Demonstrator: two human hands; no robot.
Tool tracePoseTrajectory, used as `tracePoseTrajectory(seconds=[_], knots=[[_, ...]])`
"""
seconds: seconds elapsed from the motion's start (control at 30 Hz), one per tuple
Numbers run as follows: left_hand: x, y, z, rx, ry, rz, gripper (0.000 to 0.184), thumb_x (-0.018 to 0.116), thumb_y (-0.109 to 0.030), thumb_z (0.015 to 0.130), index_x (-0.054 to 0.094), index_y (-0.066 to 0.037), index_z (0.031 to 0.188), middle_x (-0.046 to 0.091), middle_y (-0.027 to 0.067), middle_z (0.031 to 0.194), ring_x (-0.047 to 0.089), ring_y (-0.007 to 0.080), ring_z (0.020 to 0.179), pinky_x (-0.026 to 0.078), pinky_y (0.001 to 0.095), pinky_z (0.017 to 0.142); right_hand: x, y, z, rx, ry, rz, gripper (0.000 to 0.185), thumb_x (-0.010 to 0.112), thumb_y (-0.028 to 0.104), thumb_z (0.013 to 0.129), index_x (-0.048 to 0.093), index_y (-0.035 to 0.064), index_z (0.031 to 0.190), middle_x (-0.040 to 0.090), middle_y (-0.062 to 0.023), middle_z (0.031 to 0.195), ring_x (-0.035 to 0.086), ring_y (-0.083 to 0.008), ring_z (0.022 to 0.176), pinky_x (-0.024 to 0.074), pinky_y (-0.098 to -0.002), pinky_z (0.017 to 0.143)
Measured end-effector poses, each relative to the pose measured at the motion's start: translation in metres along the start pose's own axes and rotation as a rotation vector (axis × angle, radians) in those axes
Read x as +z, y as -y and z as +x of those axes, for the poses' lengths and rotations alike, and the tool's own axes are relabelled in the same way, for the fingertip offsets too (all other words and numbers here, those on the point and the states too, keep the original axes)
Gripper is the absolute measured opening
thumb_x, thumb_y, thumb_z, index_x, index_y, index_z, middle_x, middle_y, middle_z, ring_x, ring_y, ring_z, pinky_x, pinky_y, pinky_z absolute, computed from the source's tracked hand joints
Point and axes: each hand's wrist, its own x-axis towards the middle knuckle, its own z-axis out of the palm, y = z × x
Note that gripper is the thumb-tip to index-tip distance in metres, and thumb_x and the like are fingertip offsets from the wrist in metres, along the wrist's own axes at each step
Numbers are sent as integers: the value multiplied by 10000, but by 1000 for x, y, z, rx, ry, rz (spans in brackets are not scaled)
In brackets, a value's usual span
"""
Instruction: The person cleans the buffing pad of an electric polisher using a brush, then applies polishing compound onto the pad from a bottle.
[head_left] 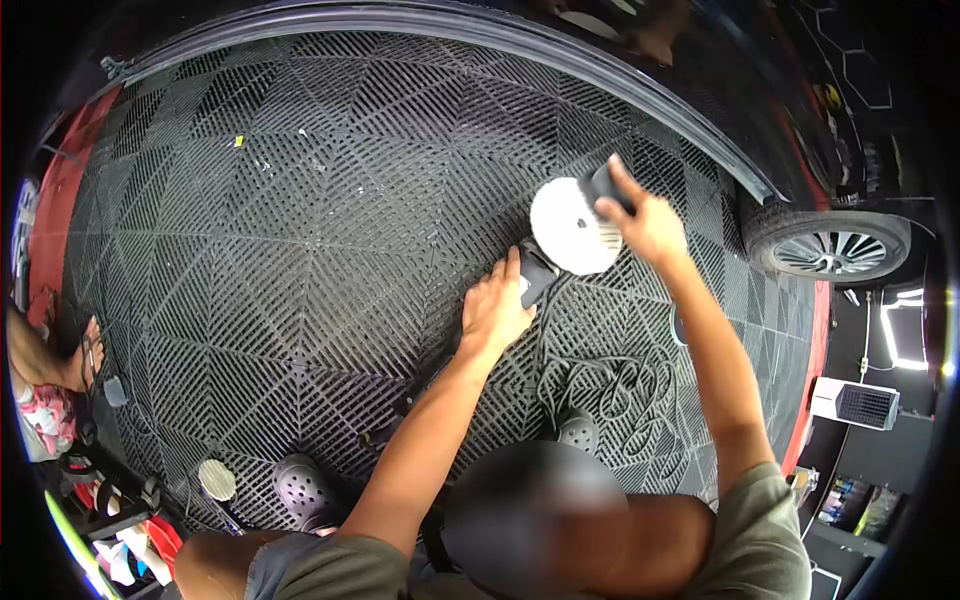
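Note:
A polisher (540, 272) lies pad-up in front of me, its round white pad (575, 225) facing the camera. My left hand (497, 305) presses down on the dark head of the polisher, fingers wrapped over it. In my right hand (648, 222) is a dark block-shaped tool (603, 188), possibly a brush, gripped between thumb and fingers at the pad's upper right edge. The underside of that tool is hidden, so its kind is unclear. The polisher's dark body runs back beneath my left forearm.
A black cable (610, 385) lies in loops on the slatted floor (300, 230). Beyond is a dark car with its wheel (830, 246) at right. Another round pad (217, 480) is at lower left, near my shoe (303, 492). Another person's foot (85, 358) is at left.

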Motion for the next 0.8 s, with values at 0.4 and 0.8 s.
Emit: tracePoseTrajectory(seconds=[0.4, 0.8], knots=[[0, -5, -7, 13, 28, -10, 975, 822, -297, 782, 308, -21, 1562, 578, 214, 1385, 667, 384, 1124, 544, 463, 978, -1, 19, -20, 32, -6, -107, 739, 611, 649, 906, 398, 378, 1560, 734, -237, 1103, 703, -388, 1087, 529, -482, 1008], [6, -2, -6, 20, 27, 16, 985, 822, -291, 782, 292, -23, 1569, 576, 206, 1387, 661, 384, 1128, 544, 452, 978, 4, -5, -13, 79, 55, -86, 729, 596, 644, 924, 392, 361, 1564, 712, -275, 1134, 703, -428, 1065, 569, -494, 924]])
